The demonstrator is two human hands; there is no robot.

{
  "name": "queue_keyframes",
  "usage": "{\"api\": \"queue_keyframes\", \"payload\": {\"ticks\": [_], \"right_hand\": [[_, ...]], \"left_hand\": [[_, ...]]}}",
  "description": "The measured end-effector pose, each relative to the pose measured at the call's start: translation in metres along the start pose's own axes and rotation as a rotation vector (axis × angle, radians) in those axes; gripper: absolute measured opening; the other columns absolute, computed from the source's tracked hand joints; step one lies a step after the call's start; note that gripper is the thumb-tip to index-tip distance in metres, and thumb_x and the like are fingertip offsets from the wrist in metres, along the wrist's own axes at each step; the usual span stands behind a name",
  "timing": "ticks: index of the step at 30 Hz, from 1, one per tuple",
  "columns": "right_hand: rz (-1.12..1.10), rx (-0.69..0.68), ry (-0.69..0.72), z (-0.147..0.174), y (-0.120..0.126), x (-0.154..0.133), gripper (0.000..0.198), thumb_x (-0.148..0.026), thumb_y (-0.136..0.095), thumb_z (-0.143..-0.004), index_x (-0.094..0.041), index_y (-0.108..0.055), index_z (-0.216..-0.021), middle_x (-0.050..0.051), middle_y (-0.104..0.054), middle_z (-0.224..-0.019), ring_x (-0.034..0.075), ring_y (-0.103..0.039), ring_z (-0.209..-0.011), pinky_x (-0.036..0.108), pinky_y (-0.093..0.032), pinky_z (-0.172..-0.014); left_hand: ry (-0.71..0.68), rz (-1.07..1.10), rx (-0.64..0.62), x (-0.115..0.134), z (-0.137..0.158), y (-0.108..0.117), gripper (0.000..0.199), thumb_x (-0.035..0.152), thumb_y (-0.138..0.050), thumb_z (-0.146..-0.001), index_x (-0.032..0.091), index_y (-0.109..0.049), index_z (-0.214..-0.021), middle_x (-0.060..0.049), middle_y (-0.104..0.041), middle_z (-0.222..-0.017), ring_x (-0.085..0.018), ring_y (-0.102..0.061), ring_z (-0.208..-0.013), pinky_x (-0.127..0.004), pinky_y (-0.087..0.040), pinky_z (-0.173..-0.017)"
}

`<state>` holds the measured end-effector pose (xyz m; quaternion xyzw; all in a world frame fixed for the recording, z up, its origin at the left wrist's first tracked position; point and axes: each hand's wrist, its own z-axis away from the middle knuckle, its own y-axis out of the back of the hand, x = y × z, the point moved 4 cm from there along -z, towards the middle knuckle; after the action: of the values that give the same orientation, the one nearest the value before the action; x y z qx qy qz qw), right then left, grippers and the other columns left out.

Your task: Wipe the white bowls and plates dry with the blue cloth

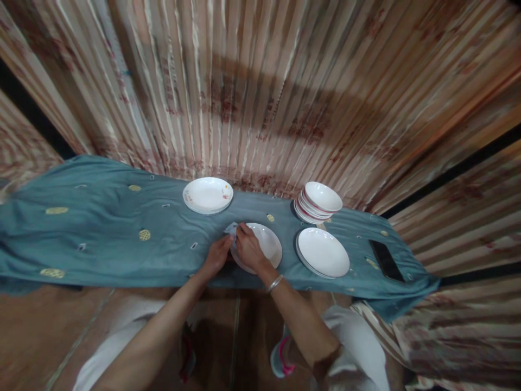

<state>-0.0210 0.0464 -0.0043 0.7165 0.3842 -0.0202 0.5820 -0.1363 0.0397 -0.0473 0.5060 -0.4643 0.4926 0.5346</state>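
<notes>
A white plate [269, 244] is at the front middle of the cloth-covered table, partly hidden by my right hand. My left hand [217, 255] is closed at the plate's left rim, its thumb beside a small pale-blue cloth [231, 228]. Above the plate's upper left edge, my right hand [249, 247] has its fingers closed on that cloth and presses it to the rim. A silver bangle [274, 283] circles my right wrist. The undersides of both hands are hidden.
White plates with a small printed design [207, 194] are stacked at back left. Several bowls [321, 198] stand nested at back right, with plain white plates [324, 253] before them. A black phone [386, 260] lies farther right. A pleated curtain [252, 98] hangs behind the table.
</notes>
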Motion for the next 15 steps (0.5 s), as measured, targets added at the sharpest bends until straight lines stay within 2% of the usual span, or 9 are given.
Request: {"api": "queue_keyframes", "payload": {"ticks": [3,6,11,15], "right_hand": [[0.173,-0.069,-0.012,-0.014,0.003,0.009,0.037,-0.005,-0.038,-0.090,-0.007,-0.061,-0.119,0.018,-0.060,-0.120,0.024,-0.055,-0.113,0.037,-0.044,-0.105],[0.345,-0.147,-0.039,-0.023,0.011,0.023,0.034,-0.005,-0.037,-0.093,-0.007,-0.063,-0.116,0.017,-0.062,-0.118,0.023,-0.057,-0.109,0.036,-0.043,-0.104],[0.494,-0.208,-0.117,-0.021,0.032,0.056,0.030,-0.004,-0.041,-0.093,-0.006,-0.065,-0.111,0.017,-0.066,-0.114,0.023,-0.057,-0.111,0.036,-0.040,-0.105],[0.533,-0.232,-0.181,-0.002,0.049,0.075,0.026,-0.003,-0.044,-0.091,-0.006,-0.067,-0.104,0.019,-0.068,-0.107,0.025,-0.058,-0.110,0.037,-0.042,-0.101]], "left_hand": [[0.030,0.048,-0.048,-0.003,0.001,-0.002,0.065,0.064,-0.059,-0.073,0.014,-0.070,-0.113,-0.008,-0.075,-0.088,-0.028,-0.068,-0.083,-0.039,-0.058,-0.070],[0.051,0.115,-0.081,-0.003,0.001,-0.004,0.067,0.059,-0.064,-0.070,0.014,-0.067,-0.120,-0.009,-0.075,-0.094,-0.027,-0.068,-0.081,-0.037,-0.058,-0.064],[0.098,0.152,-0.087,-0.002,0.002,-0.005,0.062,0.052,-0.065,-0.073,0.017,-0.066,-0.123,-0.009,-0.073,-0.110,-0.028,-0.068,-0.088,-0.038,-0.060,-0.063],[0.068,0.120,-0.031,-0.001,0.002,-0.003,0.055,0.049,-0.065,-0.076,0.017,-0.069,-0.120,-0.009,-0.075,-0.106,-0.030,-0.068,-0.094,-0.041,-0.061,-0.071]]}}
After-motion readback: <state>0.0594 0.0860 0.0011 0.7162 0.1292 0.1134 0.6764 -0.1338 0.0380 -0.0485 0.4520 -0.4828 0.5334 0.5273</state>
